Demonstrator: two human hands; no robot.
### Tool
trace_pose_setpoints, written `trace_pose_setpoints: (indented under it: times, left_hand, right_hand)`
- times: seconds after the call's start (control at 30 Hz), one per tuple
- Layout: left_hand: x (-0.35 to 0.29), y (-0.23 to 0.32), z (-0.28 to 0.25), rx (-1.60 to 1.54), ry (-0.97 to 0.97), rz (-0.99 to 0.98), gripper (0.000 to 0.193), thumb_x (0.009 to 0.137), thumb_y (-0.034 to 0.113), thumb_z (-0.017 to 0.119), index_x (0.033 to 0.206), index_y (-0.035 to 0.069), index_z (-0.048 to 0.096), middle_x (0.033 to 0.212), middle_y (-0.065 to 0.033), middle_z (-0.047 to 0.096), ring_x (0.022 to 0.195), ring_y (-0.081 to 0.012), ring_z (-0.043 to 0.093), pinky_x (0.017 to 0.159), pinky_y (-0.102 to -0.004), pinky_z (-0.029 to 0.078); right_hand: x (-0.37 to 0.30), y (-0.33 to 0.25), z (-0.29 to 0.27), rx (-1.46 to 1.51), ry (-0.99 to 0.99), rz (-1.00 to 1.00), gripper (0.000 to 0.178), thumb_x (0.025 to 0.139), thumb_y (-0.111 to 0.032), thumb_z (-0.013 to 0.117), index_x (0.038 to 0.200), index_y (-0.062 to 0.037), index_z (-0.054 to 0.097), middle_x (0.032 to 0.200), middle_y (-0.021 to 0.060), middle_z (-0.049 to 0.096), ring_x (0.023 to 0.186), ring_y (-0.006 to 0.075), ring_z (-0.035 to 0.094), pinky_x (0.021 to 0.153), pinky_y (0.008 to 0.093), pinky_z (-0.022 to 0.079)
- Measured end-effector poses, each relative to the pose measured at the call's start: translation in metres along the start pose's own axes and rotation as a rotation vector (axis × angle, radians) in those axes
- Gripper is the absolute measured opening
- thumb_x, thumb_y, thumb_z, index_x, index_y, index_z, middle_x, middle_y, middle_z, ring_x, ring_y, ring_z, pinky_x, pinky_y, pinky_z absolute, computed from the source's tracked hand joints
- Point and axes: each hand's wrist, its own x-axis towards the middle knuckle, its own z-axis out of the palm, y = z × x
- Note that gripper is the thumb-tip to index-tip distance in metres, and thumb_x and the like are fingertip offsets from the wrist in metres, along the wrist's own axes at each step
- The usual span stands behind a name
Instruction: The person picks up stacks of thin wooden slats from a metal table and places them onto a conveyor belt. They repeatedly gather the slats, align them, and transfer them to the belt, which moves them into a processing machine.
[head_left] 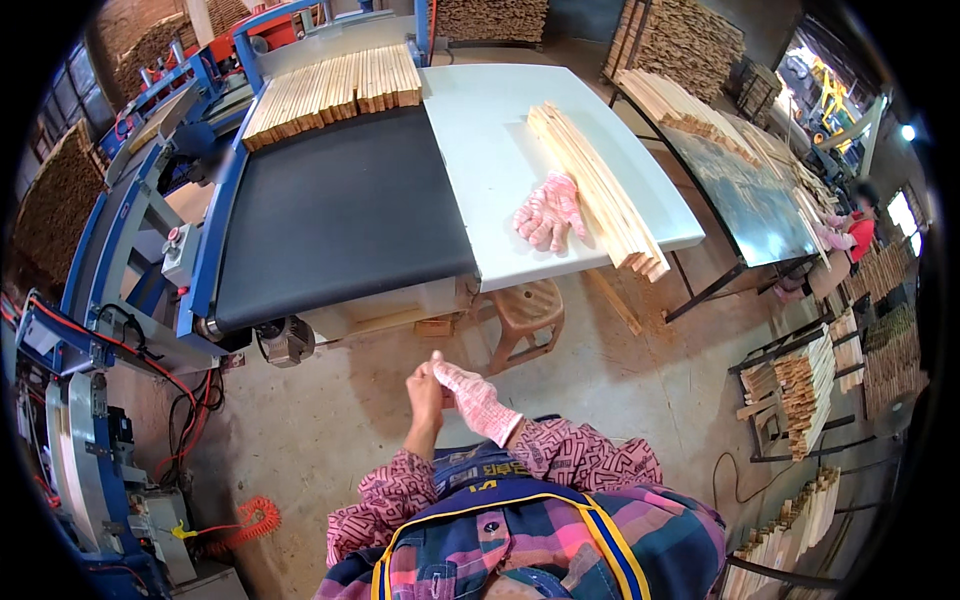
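My left hand (424,398) is bare and closed, its fingers meeting the fingertips of my right hand in front of my waist. A pink-and-white knitted work glove (485,408) covers my right hand (462,386) down to the wrist. The left hand's fingers appear to pinch that glove; the right fingers are partly hidden behind them. A matching glove (550,212) lies loose on the pale table (475,170), its fingers toward me. Right beside it rests a bundle of long wooden strips (598,190), their near ends jutting over the table's edge.
A black conveyor belt (345,215) carries a row of wooden strips (335,92) at its far end. A brown stool (525,312) stands under the table. Red and black cables (190,420) hang at left. Racks of wood (805,390) and a co-worker (858,235) are at right.
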Motion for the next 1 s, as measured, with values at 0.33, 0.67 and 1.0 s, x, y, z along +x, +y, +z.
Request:
trace_pose_setpoints:
  times: [0.33,0.67,1.0]
  left_hand:
    - [0.041,-0.062,0.002,1.077,0.165,0.63,0.051,0.098,0.043,0.045,0.079,0.003,0.069,0.075,-0.0227,0.067,0.072,-0.043,0.065,0.066,-0.0522,0.049]
    - [0.027,-0.026,0.004,0.171,-0.127,0.117,0.039,0.099,0.042,0.05,0.094,0.004,0.059,0.066,-0.0002,0.05,0.056,-0.0112,0.049,0.051,-0.0298,0.043]
    - [0.003,-0.074,0.055,0.793,-0.168,0.558,0.053,0.1,0.039,0.045,0.079,-0.006,0.067,0.072,-0.0256,0.065,0.068,-0.0352,0.065,0.064,-0.0458,0.048]
  right_hand:
    - [-0.031,-0.012,-0.037,0.342,-0.057,0.336,0.036,0.098,-0.032,0.056,0.13,-0.0144,0.054,0.124,0.0018,0.058,0.113,0.0147,0.055,0.099,0.0367,0.045]
    - [-0.063,-0.019,-0.095,0.407,0.089,-0.08,0.04,0.098,-0.034,0.056,0.128,-0.0082,0.059,0.119,0.0034,0.063,0.113,0.0145,0.058,0.096,0.0317,0.047]
    - [-0.05,0.049,-0.08,0.547,-0.047,-0.226,0.032,0.101,-0.023,0.05,0.13,-0.0104,0.054,0.12,0.002,0.06,0.111,0.0141,0.056,0.095,0.029,0.047]
